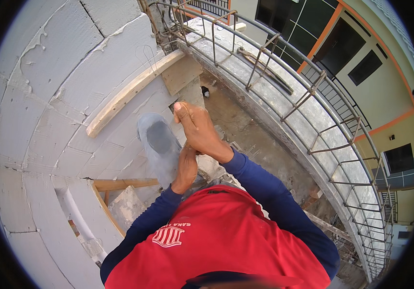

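Observation:
My right hand point(198, 129) is closed, its thumb along the top, in front of my body near the middle of the view. A small dark edge shows beside its fingertips, but whatever it grips, if anything, is hidden. Just below it is my left hand point(186, 167), close against the right wrist, with its fingers out of sight. Left of both hands rises a pale blue-grey, dusty cloth shape with a darker oval patch point(160, 136), which looks like my bent knee.
A pale block wall point(47, 101) with mortar joints stands on the left. A wooden batten point(132, 94) is fixed along it. On the right, a rebar cage point(308, 96) runs above a concrete beam point(284, 108). Ground point(245, 111) lies far below, between wall and beam.

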Demonstrator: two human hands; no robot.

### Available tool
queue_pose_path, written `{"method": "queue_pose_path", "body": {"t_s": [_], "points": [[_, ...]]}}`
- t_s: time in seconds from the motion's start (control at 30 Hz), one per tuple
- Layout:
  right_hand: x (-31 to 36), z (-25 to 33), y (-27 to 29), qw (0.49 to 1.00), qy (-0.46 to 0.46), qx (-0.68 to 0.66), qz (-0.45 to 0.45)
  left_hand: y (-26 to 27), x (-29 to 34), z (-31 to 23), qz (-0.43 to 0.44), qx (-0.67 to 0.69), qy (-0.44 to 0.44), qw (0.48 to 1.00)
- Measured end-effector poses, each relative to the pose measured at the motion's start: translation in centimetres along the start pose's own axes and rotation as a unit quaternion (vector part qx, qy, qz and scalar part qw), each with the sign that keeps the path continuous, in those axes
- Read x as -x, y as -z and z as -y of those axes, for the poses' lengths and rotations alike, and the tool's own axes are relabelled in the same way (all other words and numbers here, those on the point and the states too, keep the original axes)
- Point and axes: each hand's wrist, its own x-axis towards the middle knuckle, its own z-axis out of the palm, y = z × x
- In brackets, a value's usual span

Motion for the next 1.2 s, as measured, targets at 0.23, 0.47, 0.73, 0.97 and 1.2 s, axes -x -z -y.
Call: {"method": "queue_pose_path", "body": {"t_s": [0.23,0.47,0.73,0.97,1.2], "points": [[1.8,-1.4,3.0,0.962,-0.056,0.189,0.187,4.0,-5.2,-10.2,-0.098,-0.447,-0.454,0.765],[0.3,-3.1,6.4,0.968,-0.155,-0.021,0.199,7.6,-7.4,-10.3,0.218,-0.287,-0.002,0.933],[-1.3,-6.8,3.5,0.863,-0.258,-0.433,-0.033,1.6,-4.8,-2.2,0.098,0.209,0.171,0.958],[-0.9,-8.6,1.6,0.856,-0.268,-0.429,-0.105,0.4,-3.3,0.4,0.156,0.289,0.233,0.915],[-0.8,-9.9,0.9,0.875,-0.232,-0.407,-0.121,0.8,-2.9,0.2,0.169,0.263,0.308,0.898]]}}
